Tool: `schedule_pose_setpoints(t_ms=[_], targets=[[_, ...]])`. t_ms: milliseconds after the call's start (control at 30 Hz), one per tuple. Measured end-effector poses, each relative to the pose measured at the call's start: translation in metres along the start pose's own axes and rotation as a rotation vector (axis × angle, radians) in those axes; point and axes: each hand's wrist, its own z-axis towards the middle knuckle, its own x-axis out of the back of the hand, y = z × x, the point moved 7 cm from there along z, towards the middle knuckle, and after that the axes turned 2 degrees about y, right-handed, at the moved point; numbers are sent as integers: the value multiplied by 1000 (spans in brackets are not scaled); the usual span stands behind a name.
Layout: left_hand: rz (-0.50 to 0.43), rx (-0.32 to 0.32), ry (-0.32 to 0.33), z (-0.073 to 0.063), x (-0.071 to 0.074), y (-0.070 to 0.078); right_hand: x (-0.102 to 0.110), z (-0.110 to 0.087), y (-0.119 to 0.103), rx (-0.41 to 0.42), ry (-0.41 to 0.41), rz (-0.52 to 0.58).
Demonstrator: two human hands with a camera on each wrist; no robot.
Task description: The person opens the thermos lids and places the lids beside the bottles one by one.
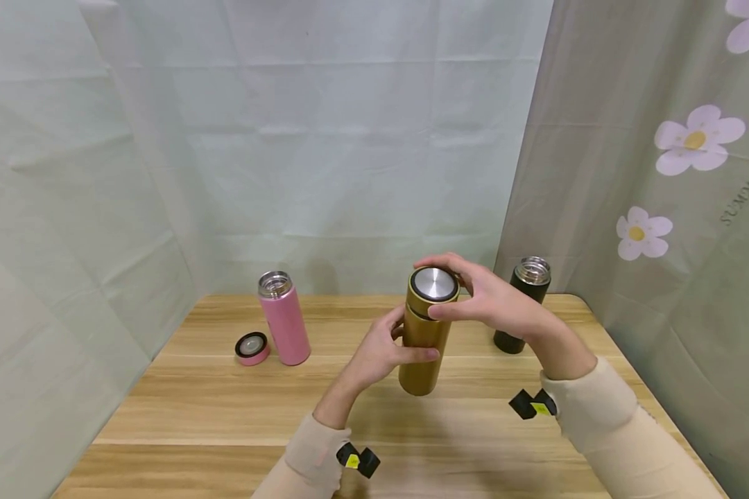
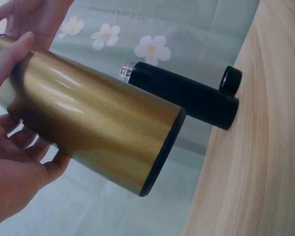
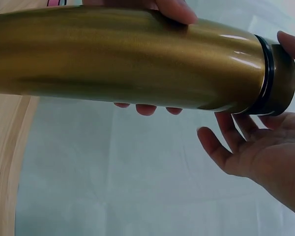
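Observation:
A gold thermos bottle (image 1: 426, 339) is held up over the table, nearly upright, with its lid (image 1: 435, 285) on. My left hand (image 1: 383, 350) grips the bottle's body, thumb across the near side and fingers behind it. At the top, my right hand (image 1: 483, 294) holds the lid between thumb and fingers. The left wrist view shows the dark base of the gold bottle (image 2: 98, 118) raised off the wood. In the right wrist view a dark ring separates the body from the lid (image 3: 283, 78).
On the left stands an open pink bottle (image 1: 286, 326), its pink lid (image 1: 252, 348) beside it on the wooden table (image 1: 225, 423). An open black bottle (image 1: 508, 342) stands behind my right hand, with a black lid (image 2: 230, 81) next to it. Curtains (image 1: 349, 138) hang around the table.

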Motion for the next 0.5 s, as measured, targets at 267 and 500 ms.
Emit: schedule_pose_setpoints(t_ms=[267, 500], targets=[[-4, 22, -26, -1, -2, -1, 1, 1, -5, 67, -101, -5], [-20, 42, -66, -2, -6, -2, 3, 2, -8, 139, -204, 4]])
